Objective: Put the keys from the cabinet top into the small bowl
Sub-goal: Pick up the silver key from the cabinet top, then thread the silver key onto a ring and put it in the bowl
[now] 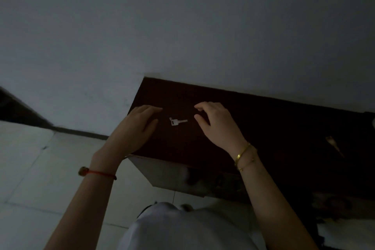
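Silvery key (178,121) is lying on the dark tabletop (263,128), blade pointing toward the right hand (215,122); both grips are hovering open, empty, the left hand (140,126) equally near.

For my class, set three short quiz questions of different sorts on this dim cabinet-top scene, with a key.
1. True or false: the silver key is already held in a hand.
2. Which hand is nearer the cabinet top's left end: A left hand, B right hand?
3. Fill in: the second, brass-coloured key lies to the ____ of the right hand.

Key: 1 false, it lies between the open hands; 2 A; 3 right.
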`<move>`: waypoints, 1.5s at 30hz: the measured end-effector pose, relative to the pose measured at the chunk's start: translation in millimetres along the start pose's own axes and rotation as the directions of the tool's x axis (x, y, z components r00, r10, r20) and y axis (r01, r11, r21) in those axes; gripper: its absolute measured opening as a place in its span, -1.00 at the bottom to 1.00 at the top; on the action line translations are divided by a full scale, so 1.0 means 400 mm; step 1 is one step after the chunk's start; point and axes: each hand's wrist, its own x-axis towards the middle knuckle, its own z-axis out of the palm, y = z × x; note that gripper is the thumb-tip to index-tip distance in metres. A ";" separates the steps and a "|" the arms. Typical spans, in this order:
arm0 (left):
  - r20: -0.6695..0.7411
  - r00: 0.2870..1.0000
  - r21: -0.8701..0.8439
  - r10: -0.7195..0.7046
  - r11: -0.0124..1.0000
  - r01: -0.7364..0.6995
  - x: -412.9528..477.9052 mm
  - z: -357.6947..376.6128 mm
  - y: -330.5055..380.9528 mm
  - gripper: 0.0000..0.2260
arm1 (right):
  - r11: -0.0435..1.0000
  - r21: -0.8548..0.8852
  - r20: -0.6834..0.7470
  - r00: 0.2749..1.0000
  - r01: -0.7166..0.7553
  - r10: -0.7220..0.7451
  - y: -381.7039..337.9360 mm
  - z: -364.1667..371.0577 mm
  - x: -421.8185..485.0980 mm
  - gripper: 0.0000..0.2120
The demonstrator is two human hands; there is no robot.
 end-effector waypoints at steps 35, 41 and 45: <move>0.135 0.985 -0.031 -0.105 0.993 0.110 0.064 0.125 -0.058 -0.64 | 0.965 0.198 0.041 0.985 -0.170 0.165 0.010 0.253 0.173 -0.97; 0.078 0.995 -0.264 -0.056 0.962 0.074 0.085 0.130 -0.010 -0.68 | 0.828 0.532 -0.044 0.971 -0.177 0.235 0.004 0.162 0.159 -0.95; -0.001 0.994 -0.436 -0.110 0.894 0.099 0.086 0.133 0.031 -0.78 | 0.622 0.750 0.004 0.941 -0.226 0.338 0.002 0.121 0.128 -0.97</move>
